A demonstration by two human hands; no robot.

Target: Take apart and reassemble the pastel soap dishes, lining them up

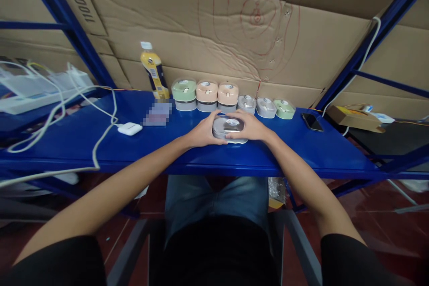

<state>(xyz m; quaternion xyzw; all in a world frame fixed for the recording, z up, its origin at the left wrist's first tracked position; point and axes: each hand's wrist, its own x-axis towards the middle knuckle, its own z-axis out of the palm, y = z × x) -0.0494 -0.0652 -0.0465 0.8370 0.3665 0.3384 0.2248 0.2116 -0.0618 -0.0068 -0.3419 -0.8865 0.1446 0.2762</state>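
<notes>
My left hand (pixel 205 133) and my right hand (pixel 248 126) are wrapped round a grey oval box (pixel 221 126) with a clear lid, one from each side. It sits near the front edge of the blue table (pixel 167 156). Behind it stands a row of similar boxes: a green-topped stack (pixel 185 90), two peach-topped stacks (pixel 207 92), two single grey boxes (pixel 266 107) and a single green box (pixel 284 109). My fingers hide parts of the held box's sides.
On the left are a yellow drink bottle (pixel 154 71), a blurred-out card (pixel 158 113), a white charger (pixel 129 128) with its cable, and a power strip (pixel 43 94). A phone (pixel 312 122) and a cardboard box (pixel 355 118) lie to the right. A cardboard wall (pixel 161 13) rises behind.
</notes>
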